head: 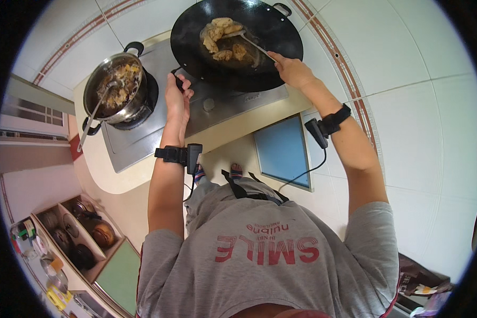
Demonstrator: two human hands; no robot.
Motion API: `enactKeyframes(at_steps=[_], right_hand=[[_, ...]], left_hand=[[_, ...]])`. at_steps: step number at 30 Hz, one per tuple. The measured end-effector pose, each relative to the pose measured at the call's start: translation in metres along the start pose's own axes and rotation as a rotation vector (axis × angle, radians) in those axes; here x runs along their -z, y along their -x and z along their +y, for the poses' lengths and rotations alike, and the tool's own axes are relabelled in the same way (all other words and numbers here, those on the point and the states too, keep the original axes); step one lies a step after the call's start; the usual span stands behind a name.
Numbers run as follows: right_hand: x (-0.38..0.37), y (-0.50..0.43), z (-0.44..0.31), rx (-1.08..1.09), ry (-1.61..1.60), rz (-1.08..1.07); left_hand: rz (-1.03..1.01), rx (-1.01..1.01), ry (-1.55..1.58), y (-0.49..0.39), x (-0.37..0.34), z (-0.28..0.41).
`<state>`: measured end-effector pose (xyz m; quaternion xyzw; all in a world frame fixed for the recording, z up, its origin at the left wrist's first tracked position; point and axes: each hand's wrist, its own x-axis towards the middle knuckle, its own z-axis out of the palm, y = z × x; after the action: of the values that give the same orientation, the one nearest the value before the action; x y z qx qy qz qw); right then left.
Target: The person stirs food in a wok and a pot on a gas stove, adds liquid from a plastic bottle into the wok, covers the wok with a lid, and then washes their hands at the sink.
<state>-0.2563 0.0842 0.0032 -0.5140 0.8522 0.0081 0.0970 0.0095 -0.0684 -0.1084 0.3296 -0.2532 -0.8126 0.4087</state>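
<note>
A large black wok [278,43] sits on the right side of the stainless steel gas hob [222,95]. My left hand [177,97] is closed around its near black handle [179,82]. With my right hand [296,73] I grip the handle of a metal spatula [258,48], whose blade reaches in among several browned pieces of meat [222,23], perhaps chicken. A little liquid glistens in the wok's bottom. On the left burner, a steel pot [119,115] holds a bubbling brown stew [121,85]. A ladle [95,111] rests in it, leaning over the rim.
Tiled wall [397,127] runs behind and right of the hob. A control knob [208,105] lies between the burners. Pale counter edge [103,177] curves at the left. Cookware fills an open cabinet [69,234] at lower left. Cables hang from both wrist straps.
</note>
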Motion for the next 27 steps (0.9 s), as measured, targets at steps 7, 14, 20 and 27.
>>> enactKeyframes(at_steps=[7, 14, 20, 27], right_hand=[[0.053, 0.085, 0.044, -0.036, -0.138, -0.028], [0.062, 0.129, 0.042, -0.104, 0.089, -0.105], [0.023, 0.086, 0.035, -0.061, 0.119, -0.114], [-0.005, 0.030, 0.031, 0.020, 0.172, -0.055]], left_hand=[[-0.009, 0.014, -0.016, -0.005, 0.005, -0.001], [-0.057, 0.012, -0.033, -0.007, 0.009, 0.002], [-0.020, 0.021, -0.048, -0.006, 0.006, 0.004], [-0.016, 0.043, -0.067, -0.002, 0.002, 0.008]])
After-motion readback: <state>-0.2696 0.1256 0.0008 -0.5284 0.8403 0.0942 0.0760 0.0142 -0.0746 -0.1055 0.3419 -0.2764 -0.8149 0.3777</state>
